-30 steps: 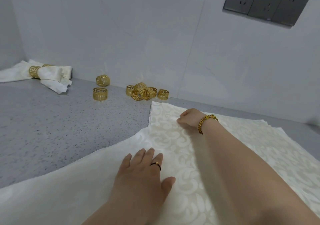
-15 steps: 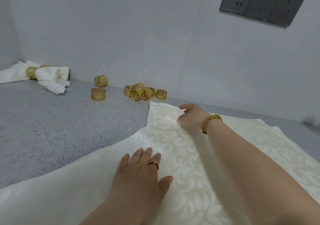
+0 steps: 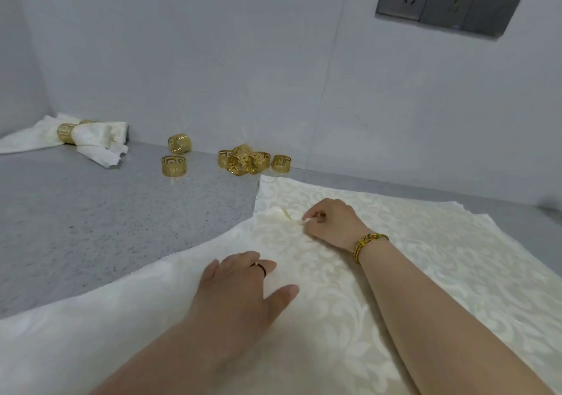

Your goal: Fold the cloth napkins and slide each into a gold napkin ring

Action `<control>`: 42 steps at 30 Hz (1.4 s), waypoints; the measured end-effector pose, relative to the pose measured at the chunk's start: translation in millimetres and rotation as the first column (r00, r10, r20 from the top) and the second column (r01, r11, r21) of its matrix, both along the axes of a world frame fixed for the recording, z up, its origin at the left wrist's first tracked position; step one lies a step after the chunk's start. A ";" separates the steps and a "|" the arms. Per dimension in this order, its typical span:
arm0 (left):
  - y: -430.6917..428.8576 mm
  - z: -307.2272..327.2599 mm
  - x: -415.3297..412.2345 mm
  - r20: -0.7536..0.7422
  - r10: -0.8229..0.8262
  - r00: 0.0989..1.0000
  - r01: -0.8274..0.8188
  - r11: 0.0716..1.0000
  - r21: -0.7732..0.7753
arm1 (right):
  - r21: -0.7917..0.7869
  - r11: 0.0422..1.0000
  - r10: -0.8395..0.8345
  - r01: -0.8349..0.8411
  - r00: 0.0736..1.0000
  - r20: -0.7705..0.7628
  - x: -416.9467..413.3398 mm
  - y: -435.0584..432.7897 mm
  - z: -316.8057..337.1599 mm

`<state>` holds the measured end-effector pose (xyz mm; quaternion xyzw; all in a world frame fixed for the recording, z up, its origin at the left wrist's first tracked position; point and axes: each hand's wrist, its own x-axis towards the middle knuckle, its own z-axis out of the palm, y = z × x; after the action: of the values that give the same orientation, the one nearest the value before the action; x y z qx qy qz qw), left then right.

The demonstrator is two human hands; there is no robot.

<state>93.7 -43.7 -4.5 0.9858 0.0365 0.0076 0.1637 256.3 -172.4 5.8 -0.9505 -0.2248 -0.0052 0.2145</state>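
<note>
Nearest me, my left grip (image 3: 240,291) lies released, palm down and fingers spread on the cream napkin (image 3: 334,327). It grasps nothing; I judge it is there as a weight, so the cloth does not slide on the table (image 3: 91,227) while the other side is worked. Just beyond it, my right grip (image 3: 334,224) is clenched on the same napkin, thumb and fingertips pinching a small raised pucker (image 3: 281,213) near the cloth's far left corner. The pinch looks like the start of a fold or a gather, and a hold this near the edge should let me draw the corner across without dragging the whole sheet. The napkin itself is spread flat and wide, with no ring on it yet; at its right side further cloth edges show beneath, so it may lie on others, though I cannot tell how many. Farther off, by the wall, a cluster of gold rings (image 3: 246,160) sits just past the napkin's corner, within easy reach for the sliding step, and two more rings (image 3: 173,166) stand apart to the left. In the far left corner a finished napkin (image 3: 97,134) rests in its ring (image 3: 65,132), put well clear of the working space.
</note>
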 end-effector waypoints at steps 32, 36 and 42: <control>-6.1 19.2 151.3 0.119 -0.002 0.993 -0.003 0.999 0.044 | -0.140 0.990 0.050 -0.020 0.977 0.208 13.2 -12.6 -4.3; -12.9 17.2 133.1 0.283 -0.090 0.955 0.032 0.978 0.206 | -0.163 0.985 0.091 -0.051 0.965 0.248 3.6 -15.4 0.5; -8.8 12.0 114.7 0.346 -0.135 0.928 0.041 0.963 0.268 | -0.240 0.967 0.146 -0.087 0.959 0.241 -16.5 -29.1 3.0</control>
<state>208.4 -52.4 7.6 0.9809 -0.0401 0.1861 0.0393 239.9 -201.6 8.8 -0.9450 -0.3059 -0.0897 0.0734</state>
